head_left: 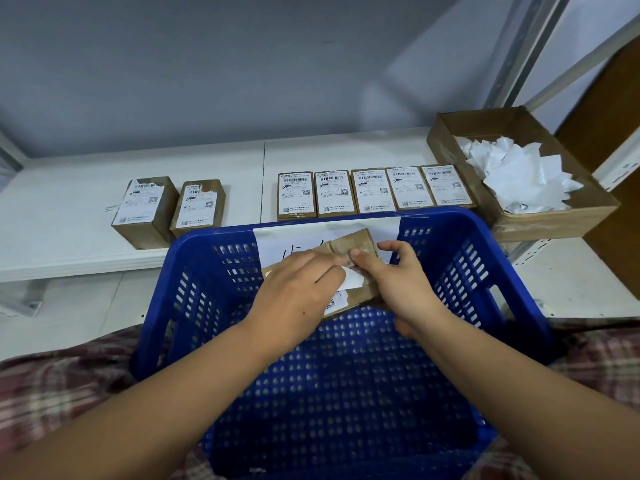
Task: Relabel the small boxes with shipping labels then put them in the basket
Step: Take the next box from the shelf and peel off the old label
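Observation:
Over the blue perforated basket (512, 268) I hold a small brown box (358, 242) with both hands. My left hand (298, 292) lies on top of the box, its fingers pinching a white label (353, 278) that is partly peeled up. My right hand (398, 278) grips the box's right side, thumb at the label's edge. The basket's floor holds no boxes. A row of several labelled small boxes (370, 192) lies on the white shelf behind the basket. Two more boxes with torn labels (145, 209) (199, 207) stand further left.
An open cardboard tray (568, 211) full of crumpled white label scraps sits at the right on the shelf (62, 209). A white paper sign (287, 242) with handwriting hangs on the basket's far wall. Metal shelf posts rise at the upper right.

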Demonstrator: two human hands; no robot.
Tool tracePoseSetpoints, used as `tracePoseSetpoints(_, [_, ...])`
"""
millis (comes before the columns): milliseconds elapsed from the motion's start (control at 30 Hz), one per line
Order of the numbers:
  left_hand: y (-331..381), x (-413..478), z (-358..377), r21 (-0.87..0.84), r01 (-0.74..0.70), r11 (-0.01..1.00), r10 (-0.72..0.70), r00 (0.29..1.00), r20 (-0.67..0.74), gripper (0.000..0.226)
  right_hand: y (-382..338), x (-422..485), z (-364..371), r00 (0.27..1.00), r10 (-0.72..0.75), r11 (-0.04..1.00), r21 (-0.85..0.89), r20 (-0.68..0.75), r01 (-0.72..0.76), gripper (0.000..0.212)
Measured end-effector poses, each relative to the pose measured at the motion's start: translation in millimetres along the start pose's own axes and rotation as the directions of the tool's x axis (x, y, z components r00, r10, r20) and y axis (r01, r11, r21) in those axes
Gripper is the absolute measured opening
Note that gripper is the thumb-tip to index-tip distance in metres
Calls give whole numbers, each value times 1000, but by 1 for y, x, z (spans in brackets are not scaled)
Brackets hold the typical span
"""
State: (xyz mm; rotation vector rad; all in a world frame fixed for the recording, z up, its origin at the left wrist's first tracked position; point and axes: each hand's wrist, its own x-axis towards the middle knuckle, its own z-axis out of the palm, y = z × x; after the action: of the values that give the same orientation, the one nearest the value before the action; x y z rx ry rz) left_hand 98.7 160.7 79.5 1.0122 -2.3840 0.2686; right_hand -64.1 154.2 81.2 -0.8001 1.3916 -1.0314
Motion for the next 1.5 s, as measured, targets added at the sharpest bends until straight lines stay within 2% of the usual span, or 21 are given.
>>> tracePoseSetpoints(200, [-1,-1,1,61,-106,992,105,994,24,15,3,1,-1,999,18,1000,-21,-34,-19,51])
tracePoseSetpoints(333, [-4,1,-2,77,-136,988,131,989,70,17,2,5,-2,999,32,999,-26,-43,-34,54])
tracePoseSetpoints(467, [-6,3,-6,52,-142,988,135,983,123,26,-2,5,-3,998,52,998,-33,-38,-53,57])
tracePoseSetpoints(800, [-6,4,-9,-28,-168,985,171,968,184,16,-10,-1,-5,993,112,994,-18,-26,-112,56])
tracePoseSetpoints(1067, [0,1,-20,-106,4,994,16,984,179,39,-15,-4,-8,992,123,992,-18,26,-122,57])
tracePoseSetpoints(1133, [3,0,-23,-149,56,987,-32,986,163,36,-16,-4,-9,992,114,993,-21,57,-113,57])
tracePoseSetpoints(1200, [3,-3,-21,-229,173,958,-136,976,169,30,-18,-3,-10,992,100,995,-10,75,-100,58])
tracePoseSetpoints(1333, [8,-2,-24,-298,138,944,-118,989,83,29,-20,-2,-10,993,91,996,14,80,-92,56])
tracePoseSetpoints(1500, [5,-2,-20,-205,92,974,-82,995,56,22,-18,0,-13,993,109,994,-1,44,-109,56])
